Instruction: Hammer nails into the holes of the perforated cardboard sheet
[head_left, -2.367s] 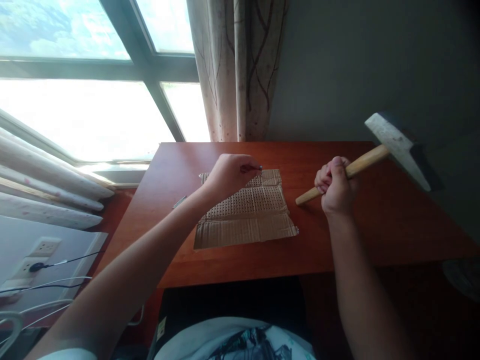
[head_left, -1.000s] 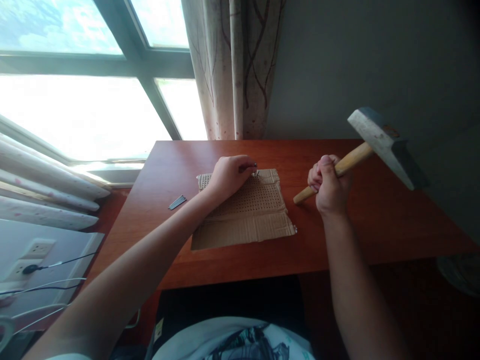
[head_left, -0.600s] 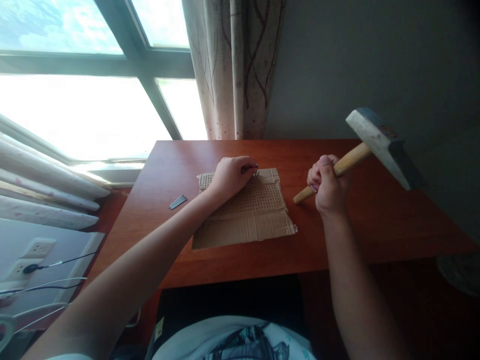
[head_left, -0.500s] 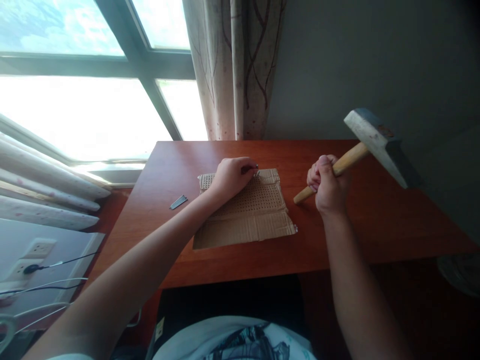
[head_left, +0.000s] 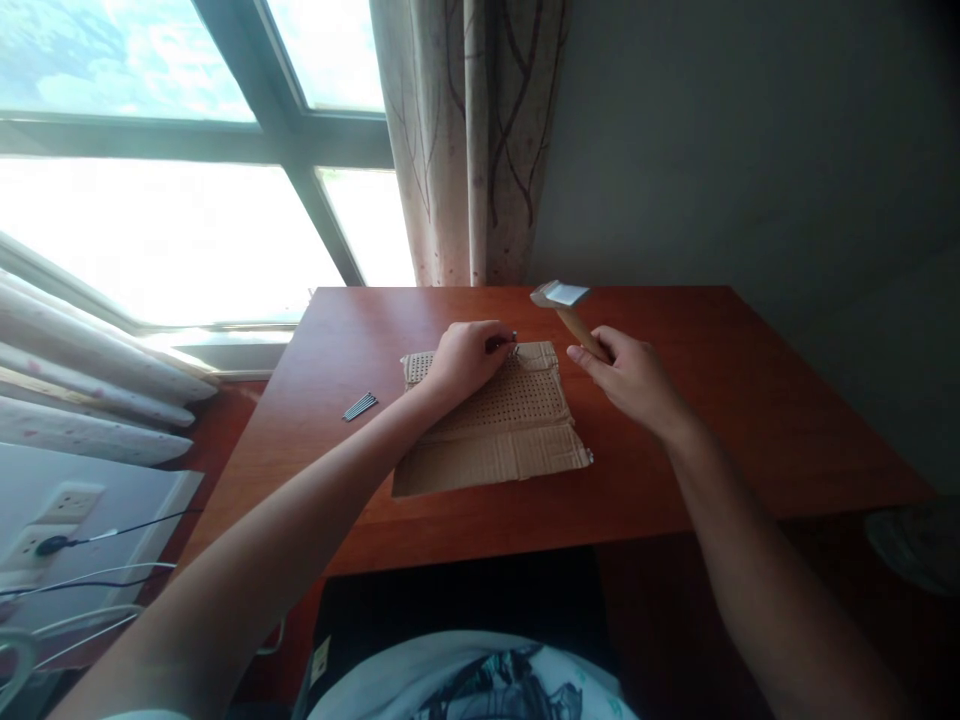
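Observation:
A flat piece of brown cardboard (head_left: 510, 440), punched with rows of small holes, lies on the red-brown wooden table (head_left: 750, 420). My left hand (head_left: 466, 358) rests on its far edge, fingers pinched round a nail (head_left: 513, 343) held upright there. My right hand (head_left: 634, 378) grips the wooden handle of a hammer (head_left: 562, 303). The hammer's grey metal head hangs just right of and slightly beyond the nail, a little above the cardboard.
A small bunch of loose nails (head_left: 360, 405) lies on the table left of the cardboard. A window and a patterned curtain (head_left: 480, 140) stand behind the table. A wall socket with cables (head_left: 52, 535) is at the lower left.
My right hand has swung the hammer from raised at the far right down and left, close to the nail. My left hand stays pinched on the nail at the cardboard's far edge.

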